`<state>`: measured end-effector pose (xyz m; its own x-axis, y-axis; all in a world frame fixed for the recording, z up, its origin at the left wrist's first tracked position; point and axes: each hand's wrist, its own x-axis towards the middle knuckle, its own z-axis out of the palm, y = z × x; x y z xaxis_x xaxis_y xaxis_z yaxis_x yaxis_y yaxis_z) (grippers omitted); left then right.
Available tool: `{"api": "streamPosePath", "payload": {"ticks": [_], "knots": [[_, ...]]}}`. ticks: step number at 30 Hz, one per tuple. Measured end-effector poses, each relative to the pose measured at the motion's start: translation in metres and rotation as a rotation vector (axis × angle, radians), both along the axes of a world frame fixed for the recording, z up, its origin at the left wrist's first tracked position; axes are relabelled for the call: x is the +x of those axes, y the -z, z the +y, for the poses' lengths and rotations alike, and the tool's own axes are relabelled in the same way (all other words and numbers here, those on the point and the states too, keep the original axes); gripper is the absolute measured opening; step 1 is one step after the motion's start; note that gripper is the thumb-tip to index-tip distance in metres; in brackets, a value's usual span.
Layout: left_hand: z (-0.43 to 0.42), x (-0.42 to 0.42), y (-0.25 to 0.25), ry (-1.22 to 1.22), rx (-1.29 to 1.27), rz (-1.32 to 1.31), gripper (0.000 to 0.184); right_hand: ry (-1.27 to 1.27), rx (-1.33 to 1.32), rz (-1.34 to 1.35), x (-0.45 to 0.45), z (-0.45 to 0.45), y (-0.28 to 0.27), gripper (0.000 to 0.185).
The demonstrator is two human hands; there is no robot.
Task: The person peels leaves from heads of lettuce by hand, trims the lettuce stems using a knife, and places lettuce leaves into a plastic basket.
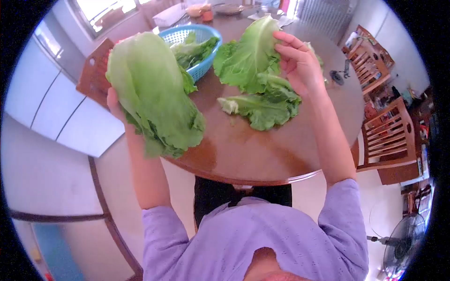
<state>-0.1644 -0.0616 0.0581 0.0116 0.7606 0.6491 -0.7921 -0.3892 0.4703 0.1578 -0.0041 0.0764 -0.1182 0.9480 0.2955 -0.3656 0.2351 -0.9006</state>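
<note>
Above the counter's (248,159) near left edge, the left hand (114,100) is gripping a lettuce head (150,84) while the right hand (303,65) is pinching a loose leaf (251,51).
The head's frilly end is hanging beside the rim; being held mainly from one side, it could be tipping floorward if that grip is loosening, though its fingers are mostly hiding. Its bulk is crowding the blue basket (202,70), so swinging it could be jostling the basket or bruising outer leaves, and pulling hard on the pinched edge could be ripping the leaf. Lower leaves (269,112) are lying near the right hand, tightening the space there. Wider room for moving is stretching between them and the counter's front edge.
</note>
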Motion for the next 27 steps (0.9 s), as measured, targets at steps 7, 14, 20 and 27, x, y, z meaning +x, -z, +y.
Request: {"api": "streamPosePath", "payload": {"ticks": [7, 14, 20, 27], "knots": [[0.030, 0.053, -0.009, -0.152, -0.343, 0.046, 0.069, 0.093, 0.117, 0.005, 0.022, -0.005, -0.039, 0.024], [0.063, 0.076, -0.004, 0.076, -0.243, 0.011, 0.070, 0.209, 0.205, -0.076, 0.031, -0.002, -0.055, 0.023], [0.108, 0.079, 0.070, 0.021, -0.372, 0.142, 0.070, 0.295, 0.308, -0.111, 0.032, 0.031, -0.071, 0.021], [0.077, 0.115, 0.049, 0.460, -0.457, 0.156, 0.053, 0.132, 0.412, -0.170, -0.058, 0.115, -0.126, 0.040]]}}
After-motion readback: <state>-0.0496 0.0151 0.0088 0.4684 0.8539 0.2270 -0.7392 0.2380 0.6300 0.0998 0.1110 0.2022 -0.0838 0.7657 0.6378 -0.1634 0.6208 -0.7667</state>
